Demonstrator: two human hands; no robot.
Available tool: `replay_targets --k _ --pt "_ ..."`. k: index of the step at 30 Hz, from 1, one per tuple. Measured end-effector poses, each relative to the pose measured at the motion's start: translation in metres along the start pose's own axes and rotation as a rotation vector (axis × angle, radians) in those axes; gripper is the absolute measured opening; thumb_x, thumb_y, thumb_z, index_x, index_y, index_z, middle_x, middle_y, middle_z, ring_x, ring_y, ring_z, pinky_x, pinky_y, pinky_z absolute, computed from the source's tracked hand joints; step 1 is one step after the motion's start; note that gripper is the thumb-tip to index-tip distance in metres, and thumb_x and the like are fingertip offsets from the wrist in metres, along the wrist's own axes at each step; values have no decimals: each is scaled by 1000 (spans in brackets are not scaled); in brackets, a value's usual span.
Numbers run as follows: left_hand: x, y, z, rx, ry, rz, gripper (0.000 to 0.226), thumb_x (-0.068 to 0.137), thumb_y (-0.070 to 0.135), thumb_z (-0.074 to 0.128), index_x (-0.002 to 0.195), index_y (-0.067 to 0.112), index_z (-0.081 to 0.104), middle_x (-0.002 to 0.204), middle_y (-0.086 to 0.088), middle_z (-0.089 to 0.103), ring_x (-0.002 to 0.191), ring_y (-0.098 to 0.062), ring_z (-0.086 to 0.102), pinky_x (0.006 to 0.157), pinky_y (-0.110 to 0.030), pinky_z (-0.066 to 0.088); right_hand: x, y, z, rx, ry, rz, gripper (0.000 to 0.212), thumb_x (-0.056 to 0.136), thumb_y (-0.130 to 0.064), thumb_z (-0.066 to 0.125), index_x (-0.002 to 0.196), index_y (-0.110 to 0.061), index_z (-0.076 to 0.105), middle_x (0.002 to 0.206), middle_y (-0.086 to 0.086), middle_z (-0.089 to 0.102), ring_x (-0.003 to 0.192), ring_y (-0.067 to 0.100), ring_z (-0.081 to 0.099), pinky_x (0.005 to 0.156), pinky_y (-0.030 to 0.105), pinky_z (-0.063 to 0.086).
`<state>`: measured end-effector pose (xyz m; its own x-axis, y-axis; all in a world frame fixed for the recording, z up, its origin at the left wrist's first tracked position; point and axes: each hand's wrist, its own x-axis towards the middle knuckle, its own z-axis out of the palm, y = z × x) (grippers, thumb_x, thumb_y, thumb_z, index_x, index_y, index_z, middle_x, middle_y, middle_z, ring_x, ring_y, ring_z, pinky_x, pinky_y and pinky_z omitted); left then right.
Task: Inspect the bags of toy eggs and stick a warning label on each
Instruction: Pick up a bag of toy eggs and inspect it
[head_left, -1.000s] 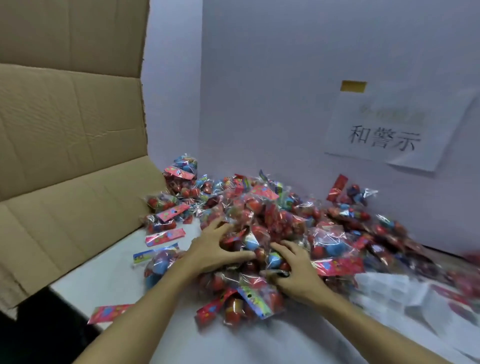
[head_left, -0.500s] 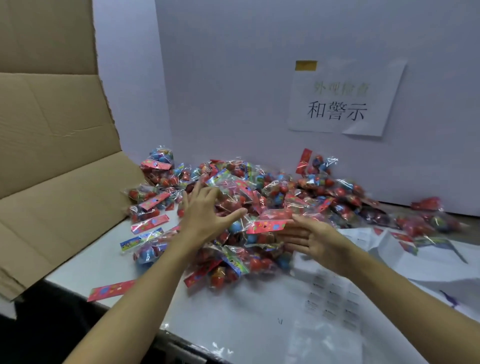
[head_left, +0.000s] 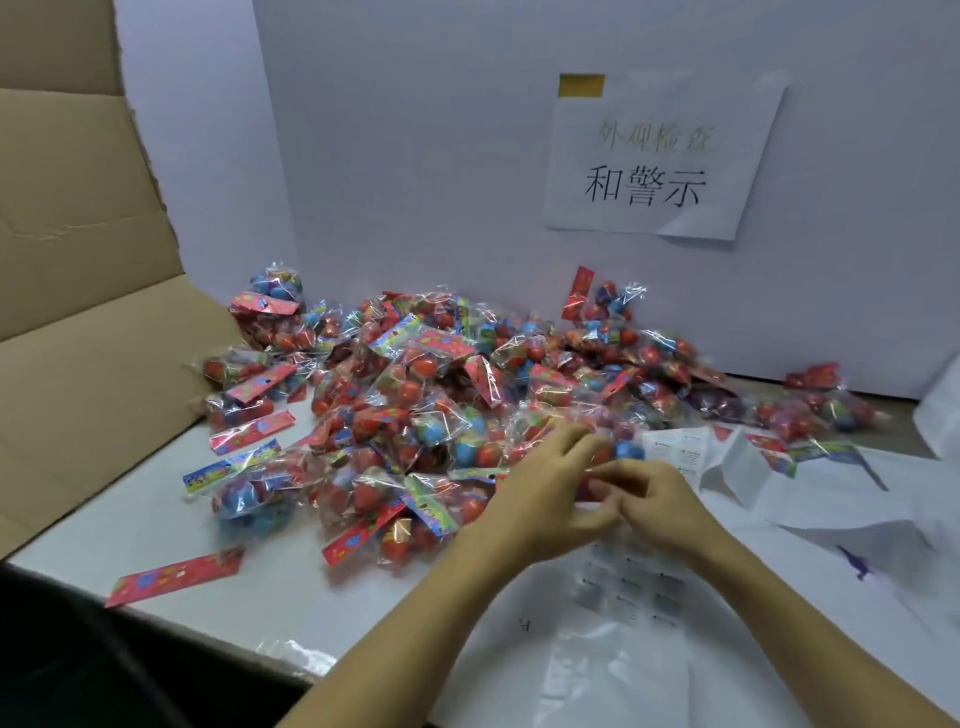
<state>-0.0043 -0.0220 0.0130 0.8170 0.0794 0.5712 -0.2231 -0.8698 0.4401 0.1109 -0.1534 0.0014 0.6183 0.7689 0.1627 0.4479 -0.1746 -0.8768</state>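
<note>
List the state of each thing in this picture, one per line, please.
Left hand: holds a bag together with the right.
Right hand: fingers curled on the same bag.
Held bag: sealed, lifted at the pile's edge.
Pile of toy egg bags: heaped loosely.
Label sheet: lying flat.
Cardboard box: open.
Paper sign: taped up, corner folded.

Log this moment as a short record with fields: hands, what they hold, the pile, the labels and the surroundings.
left hand: left hand grips a bag
right hand: right hand pinches the same bag
held item: bag of toy eggs, blurred
pile: bags of red and blue eggs heaped on the white table
labels: label sheet below the hands
left side: cardboard box flap
wall: paper sign
</note>
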Motion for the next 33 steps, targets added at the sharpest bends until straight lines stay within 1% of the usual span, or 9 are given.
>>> replay_targets --k 3,6,11,14,19,24,27,31,33 --pt "-7 -7 8 -14 89 3 50 89 33 74 131 9 60 136 -4 56 121 -19 55 104 -40 48 -9 10 7 163 163 53 25 94 -5 65 85 -23 79 76 -2 75 59 5 66 51 17 49" --pt "-18 -16 11 -3 104 -24 72 86 50 76 145 17 53 161 2 38 153 -16 25 126 -37 22 -17 18 10 354 217 108 23 94 -1 63 83 -16 78 87 12 73 62 22 64 52 32 53" --pt "-32 -27 12 0 -80 -22 104 73 63 83 158 32 31 168 13 19 157 -4 2 128 -46 12 -22 21 2 684 247 129 25 85 6 56 83 -4 79 110 12 76 95 29 73 71 35 62" --pt "-35 -26 12 -35 -53 12 98 75 50 86 157 25 38 166 10 29 157 -7 12 127 -45 17 -24 15 1 876 211 188 26 73 -14 63 89 -1 79 101 16 76 88 26 71 68 36 61" --pt "-34 -27 17 -96 318 29 53 77 4 85 127 1 68 130 -7 69 121 -22 66 101 -41 55 -27 11 1 926 220 142 23 82 -22 61 78 -10 80 89 15 74 80 23 72 68 37 62" --pt "-33 -16 10 -522 536 -100 28 95 43 70 116 24 70 100 -2 77 83 -16 76 69 -27 61 -31 9 5 664 359 101 47 85 -51 65 87 -7 79 100 20 75 92 27 71 69 36 51" --pt "-32 -12 3 -863 494 -325 12 89 38 76 100 34 77 94 -5 79 82 -20 77 68 -27 60 -33 6 8 617 355 100 61 71 -70 70 86 -11 79 100 17 75 90 24 70 70 35 49" --pt "-30 -14 3 -1094 343 -506 30 79 38 81 97 15 78 88 -14 76 74 -31 74 58 -34 59 -34 0 9 551 331 97 62 74 -76 62 92 -20 79 99 8 76 92 18 71 78 39 50" --pt "-29 -12 5 -1144 266 -535 35 77 38 81 98 10 78 91 -15 75 77 -32 73 59 -38 60 -38 -1 9 483 274 47 63 80 -75 57 103 -20 77 102 10 76 95 28 72 81 45 55"
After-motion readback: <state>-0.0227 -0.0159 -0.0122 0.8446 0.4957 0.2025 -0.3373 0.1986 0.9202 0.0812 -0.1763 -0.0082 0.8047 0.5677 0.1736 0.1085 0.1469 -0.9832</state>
